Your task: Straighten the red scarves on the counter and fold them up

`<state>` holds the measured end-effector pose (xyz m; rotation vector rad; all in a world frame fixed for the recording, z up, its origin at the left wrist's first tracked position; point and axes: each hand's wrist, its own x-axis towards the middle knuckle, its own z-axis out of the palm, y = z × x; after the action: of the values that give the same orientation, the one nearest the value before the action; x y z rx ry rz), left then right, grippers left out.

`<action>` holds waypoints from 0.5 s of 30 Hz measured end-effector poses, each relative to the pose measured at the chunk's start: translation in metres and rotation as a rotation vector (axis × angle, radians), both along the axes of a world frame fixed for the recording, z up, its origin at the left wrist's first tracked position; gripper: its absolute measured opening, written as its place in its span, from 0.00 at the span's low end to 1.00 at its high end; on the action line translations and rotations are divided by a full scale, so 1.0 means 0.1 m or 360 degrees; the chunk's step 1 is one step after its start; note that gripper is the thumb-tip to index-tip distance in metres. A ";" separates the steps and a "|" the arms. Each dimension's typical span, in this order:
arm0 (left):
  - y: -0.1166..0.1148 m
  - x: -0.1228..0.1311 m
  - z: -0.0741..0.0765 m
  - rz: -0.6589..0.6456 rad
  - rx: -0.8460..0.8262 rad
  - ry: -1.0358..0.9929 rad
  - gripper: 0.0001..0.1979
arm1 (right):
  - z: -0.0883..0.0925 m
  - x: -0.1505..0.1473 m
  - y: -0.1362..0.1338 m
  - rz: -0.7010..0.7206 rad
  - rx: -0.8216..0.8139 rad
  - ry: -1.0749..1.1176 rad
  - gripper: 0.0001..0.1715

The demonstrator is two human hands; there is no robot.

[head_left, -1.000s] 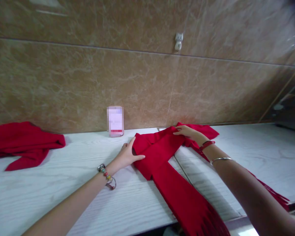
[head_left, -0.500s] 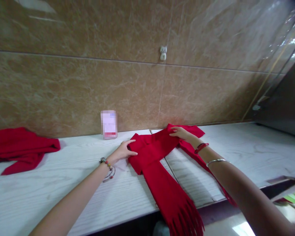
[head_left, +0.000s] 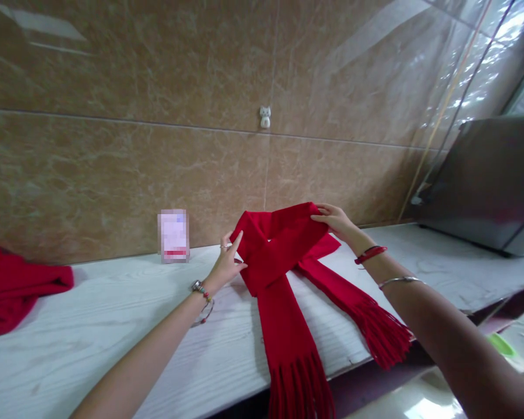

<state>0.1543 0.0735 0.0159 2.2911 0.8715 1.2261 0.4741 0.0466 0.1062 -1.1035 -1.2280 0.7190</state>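
Note:
A red fringed scarf [head_left: 283, 256] forms a raised loop above the white wood-grain counter, its two tails crossing below. One tail hangs over the front edge, while the fringe of the other lies near that edge to the right. My left hand [head_left: 229, 262] grips the loop's left side between thumb and fingers. At the upper right of the loop, my right hand [head_left: 334, 221] pinches the fabric, thumb in front and fingers behind. Some fingertips are hidden by the cloth.
A folded red cloth [head_left: 21, 288] lies at the far left of the counter [head_left: 126, 314]. A blurred pinkish card or box [head_left: 173, 235] stands against the tiled wall, below a small white cat-shaped hook [head_left: 265, 117]. A dark grey appliance [head_left: 484, 180] sits at the right.
Both hands have lifted the scarf's loop off the counter and opened it up. The right tail's fringe now shows on the counter. The view has shifted slightly to the right and up.

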 end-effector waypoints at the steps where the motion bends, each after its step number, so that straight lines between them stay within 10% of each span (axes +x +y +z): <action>1: 0.04 0.09 0.03 -0.0023 0.0068 -0.0037 0.47 | 0.07 0.07 -0.02 -0.0035 0.0013 0.0004 0.22; 8: 0.46 0.76 0.30 -0.0229 0.0233 -0.0145 0.48 | 0.44 0.71 -0.01 -0.0137 0.0113 0.0073 0.20; 15: 0.97 1.29 0.16 -0.0397 -0.0037 -0.0118 0.50 | -0.05 1.24 0.43 -0.0520 -0.0312 -0.0022 0.14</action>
<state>0.2828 0.1709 0.0317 2.2399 0.5511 1.1748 0.5981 0.0898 0.1012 -1.4334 -0.9703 0.5888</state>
